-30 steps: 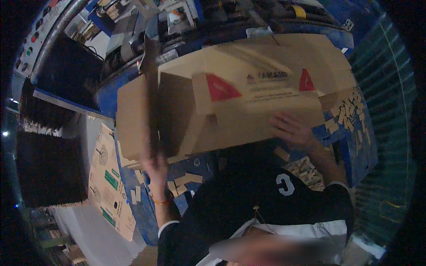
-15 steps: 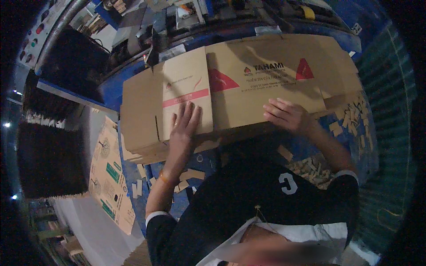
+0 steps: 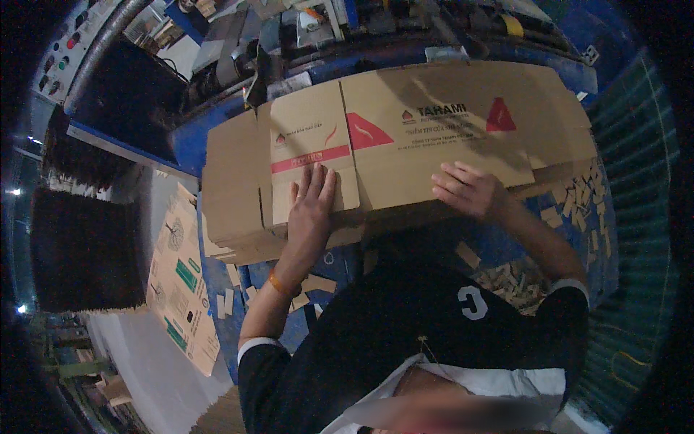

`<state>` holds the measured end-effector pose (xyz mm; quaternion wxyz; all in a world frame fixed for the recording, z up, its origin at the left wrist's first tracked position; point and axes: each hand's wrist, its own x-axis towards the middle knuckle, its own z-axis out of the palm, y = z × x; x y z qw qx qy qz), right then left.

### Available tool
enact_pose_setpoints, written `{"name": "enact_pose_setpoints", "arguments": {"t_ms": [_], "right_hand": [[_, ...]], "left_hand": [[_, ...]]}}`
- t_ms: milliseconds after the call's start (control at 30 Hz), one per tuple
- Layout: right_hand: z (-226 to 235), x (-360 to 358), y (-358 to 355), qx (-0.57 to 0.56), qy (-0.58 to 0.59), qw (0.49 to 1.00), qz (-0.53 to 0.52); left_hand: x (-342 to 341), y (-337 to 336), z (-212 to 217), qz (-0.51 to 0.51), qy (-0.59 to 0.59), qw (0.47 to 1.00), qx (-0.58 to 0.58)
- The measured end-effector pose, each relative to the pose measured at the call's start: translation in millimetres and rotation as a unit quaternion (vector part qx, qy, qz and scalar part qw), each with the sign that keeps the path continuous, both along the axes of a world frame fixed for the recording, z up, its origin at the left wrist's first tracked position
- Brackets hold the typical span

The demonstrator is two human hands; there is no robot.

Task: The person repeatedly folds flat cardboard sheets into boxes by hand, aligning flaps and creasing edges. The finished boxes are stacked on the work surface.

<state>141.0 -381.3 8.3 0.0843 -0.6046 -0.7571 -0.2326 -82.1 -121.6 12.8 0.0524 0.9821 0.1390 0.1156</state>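
A stack of flat brown cardboard box blanks point(image 3: 448, 163), printed in red and black, lies crosswise in front of me. Its narrow panel point(image 3: 309, 123) with a red band sits left of the wider printed face. My left hand point(image 3: 311, 210) lies on the lower part of that panel, fingers stretched out and tips by the red band. At the near edge of the wide face, my right hand point(image 3: 468, 192) rests with its fingers laid on the cardboard, slightly bent. The thumb of the right hand is hidden.
Beyond the stack runs a machine with a blue frame point(image 3: 195, 148) and rollers. Small cardboard offcuts point(image 3: 506, 282) litter the blue surface near me and at the right. A printed cardboard sheet point(image 3: 181, 282) is at the left, and a control panel point(image 3: 65, 54) at the far upper left.
The whole view has shifted slightly, so the stack appears a little further right. Both hands keep nearly the same places on the cardboard.
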Motion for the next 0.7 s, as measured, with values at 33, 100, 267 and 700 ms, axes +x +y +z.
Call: {"name": "enact_pose_setpoints", "arguments": {"t_ms": [33,100,267,700], "right_hand": [[4.9,5.0,2.7,-0.001,-0.012,1.0,0.0],[12.8,21.5,14.2,0.018,-0.019,1.0,0.016],[2.8,82.6,68.2,0.013,0.044,0.999,0.028],[-10.5,112.8,179.5,0.237,0.285,0.87,-0.326]], "left_hand": [[2.0,2.8,3.2,0.011,0.038,0.999,-0.002],[6.8,16.7,10.5,-0.016,-0.122,0.991,-0.043],[43.0,74.6,14.6,-0.037,-0.241,0.969,-0.041],[122.2,115.8,16.2,0.083,-0.256,0.963,0.002]]}}
